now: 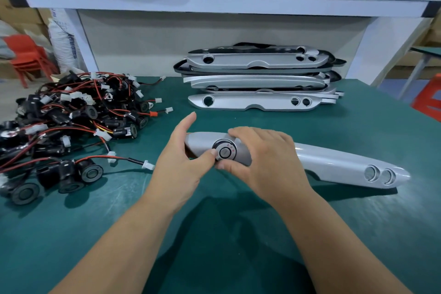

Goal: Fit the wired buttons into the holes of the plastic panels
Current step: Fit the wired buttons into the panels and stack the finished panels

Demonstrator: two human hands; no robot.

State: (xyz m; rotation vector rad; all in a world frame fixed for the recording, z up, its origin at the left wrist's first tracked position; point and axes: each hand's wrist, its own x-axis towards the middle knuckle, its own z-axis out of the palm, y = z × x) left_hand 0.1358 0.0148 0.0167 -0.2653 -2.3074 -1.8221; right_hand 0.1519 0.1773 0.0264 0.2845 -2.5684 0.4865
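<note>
A long silver plastic panel (334, 162) lies across the green table in front of me. A round black button (224, 151) sits in the big hole near the panel's left end. My left hand (181, 160) grips that left end, with its thumb at the button's rim. My right hand (260, 157) lies over the panel, its index finger above the button and its thumb below it. Two small holes (379, 174) at the panel's right end hold nothing. The button's wires are hidden under the panel.
A tangled heap of black wired buttons (66, 122) with red and black leads fills the left side. A stack of silver panels (257, 79) stands at the back, under a white shelf (214, 0). Red chairs stand beyond the table's edges.
</note>
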